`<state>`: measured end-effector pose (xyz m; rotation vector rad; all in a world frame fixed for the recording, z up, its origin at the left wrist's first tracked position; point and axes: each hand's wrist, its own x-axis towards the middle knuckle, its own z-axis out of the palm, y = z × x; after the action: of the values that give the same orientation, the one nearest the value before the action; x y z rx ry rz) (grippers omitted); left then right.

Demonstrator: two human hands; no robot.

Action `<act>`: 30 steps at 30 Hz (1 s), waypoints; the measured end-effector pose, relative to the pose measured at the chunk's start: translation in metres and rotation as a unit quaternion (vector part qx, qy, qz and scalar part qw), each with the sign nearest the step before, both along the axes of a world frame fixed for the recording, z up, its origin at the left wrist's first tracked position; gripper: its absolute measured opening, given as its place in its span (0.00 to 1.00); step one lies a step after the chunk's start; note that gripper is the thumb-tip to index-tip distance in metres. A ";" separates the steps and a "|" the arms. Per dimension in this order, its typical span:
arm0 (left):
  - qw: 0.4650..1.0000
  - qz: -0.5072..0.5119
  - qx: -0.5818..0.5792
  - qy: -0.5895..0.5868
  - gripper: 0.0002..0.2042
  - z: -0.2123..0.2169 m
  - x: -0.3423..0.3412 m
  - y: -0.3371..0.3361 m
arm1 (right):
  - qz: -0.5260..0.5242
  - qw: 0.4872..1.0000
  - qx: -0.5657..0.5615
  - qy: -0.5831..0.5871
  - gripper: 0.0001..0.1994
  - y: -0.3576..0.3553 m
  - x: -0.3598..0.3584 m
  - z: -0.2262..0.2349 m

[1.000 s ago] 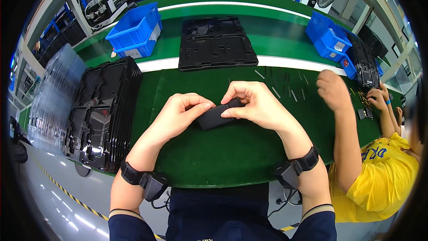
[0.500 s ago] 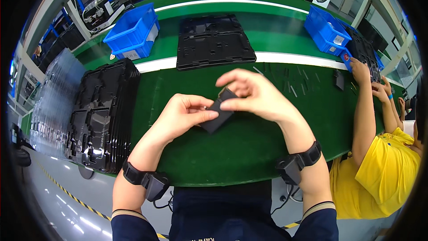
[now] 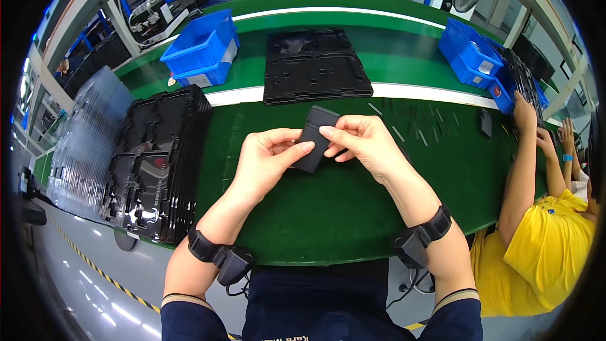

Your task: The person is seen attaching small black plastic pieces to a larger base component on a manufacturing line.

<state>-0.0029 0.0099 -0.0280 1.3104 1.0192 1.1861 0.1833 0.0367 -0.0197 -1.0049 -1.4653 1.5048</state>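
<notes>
A flat black rectangular case (image 3: 314, 131), with a seam across its upper part, is held tilted above the green table. My left hand (image 3: 273, 156) pinches its left edge, thumb on the front face. From the other side my right hand (image 3: 362, 143) grips it, its thumb resting near the seam and its fingers curled behind. Beyond the hands lies a black moulded plastic tray (image 3: 315, 76). Small thin strips (image 3: 422, 137) are scattered on the table to the right of my right hand. Another small black piece (image 3: 485, 122) lies farther right.
Tall stacks of black trays (image 3: 158, 164) and clear trays (image 3: 85, 145) stand at left. Blue bins sit at back left (image 3: 201, 47) and back right (image 3: 468, 57). A co-worker in a yellow shirt (image 3: 546, 252) works at right, hands by more black trays.
My right fingers, raised and blurred before, have come down onto the case's right side. The case now stands more upright, with its face and seam showing more fully.
</notes>
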 end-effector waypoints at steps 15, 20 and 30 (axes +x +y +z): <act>0.885 0.330 0.006 0.329 0.17 0.140 -0.203 -0.012 | 0.031 0.997 0.071 -0.016 0.15 -0.015 0.003 0.024; 0.893 0.301 -0.110 0.317 0.19 0.087 -0.290 0.022 | 0.072 0.992 0.090 -0.055 0.15 -0.016 -0.007 0.014; 0.729 0.289 0.047 0.618 0.24 0.079 -0.288 0.036 | 0.077 0.987 0.079 -0.115 0.14 -0.015 0.000 0.012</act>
<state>-0.2907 0.0463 0.0514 1.9703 2.4972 0.6302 0.1829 0.0214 -0.0076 -1.0143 -1.8329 1.3865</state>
